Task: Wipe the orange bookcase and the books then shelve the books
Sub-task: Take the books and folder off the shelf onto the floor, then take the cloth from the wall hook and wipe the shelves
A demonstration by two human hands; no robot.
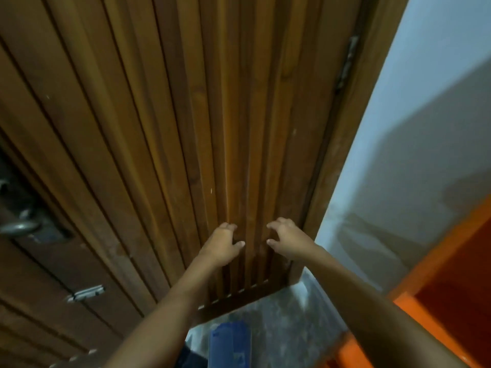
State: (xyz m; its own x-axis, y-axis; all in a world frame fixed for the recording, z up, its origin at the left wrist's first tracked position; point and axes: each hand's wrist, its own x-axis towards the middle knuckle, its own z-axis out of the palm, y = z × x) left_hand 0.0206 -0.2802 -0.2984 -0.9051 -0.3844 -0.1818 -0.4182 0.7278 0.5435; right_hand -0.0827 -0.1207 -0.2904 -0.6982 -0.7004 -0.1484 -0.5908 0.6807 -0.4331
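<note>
The left hand (225, 244) and the right hand (288, 239) reach out side by side in the lower middle of the frame. Each has its fingers loosely curled and its thumb spread, and neither grips anything. Whether the fingertips touch the wooden door (159, 128) behind them or hover just off it cannot be told, as the whole picture is soft with blur. Both forearms run down to the bottom edge and are cut off there.

The door, made of vertical brown slats, fills most of the frame and runs out past the top edge. A metal handle (20, 227) is half cut off at the left edge, a silver bolt (85, 293) sits at lower left, and a hinge (348, 62) shows at upper right.

At bottom centre a flat blue thing (229, 343) lies on the speckled grey floor (287, 328). The bottom edge clips it, and it is too blurred to identify.

The orange bookcase (457, 282) stands in the lower right corner, right of the right arm, against a pale wall (425, 75). Only part of it shows: a bright orange front edge and a darker orange-red inside. The right and bottom edges cut it off, and the right forearm crosses it. What it holds cannot be made out.
</note>
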